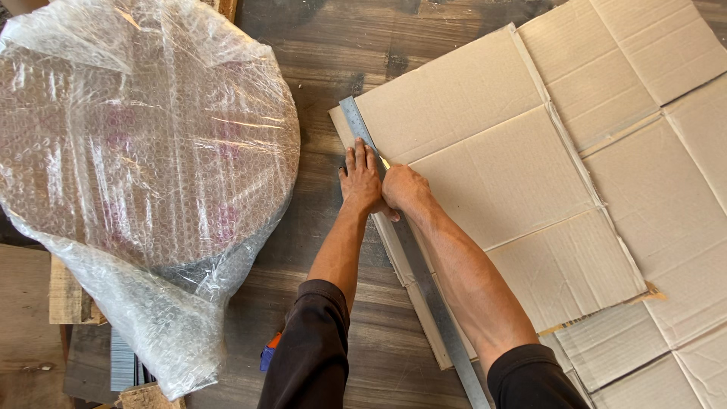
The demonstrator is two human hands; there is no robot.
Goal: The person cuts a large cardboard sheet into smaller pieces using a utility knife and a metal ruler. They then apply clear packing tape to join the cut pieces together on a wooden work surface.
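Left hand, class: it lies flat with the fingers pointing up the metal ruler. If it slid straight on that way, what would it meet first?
The left hand would keep riding the metal ruler to its far end, near the corner of the flattened cardboard. Beyond that, only the dark wooden floor appears. Depth is hard to judge.

Dark wooden plank floor [333,45] in daylight, with a bubble-wrapped round bundle [136,144] lying left.
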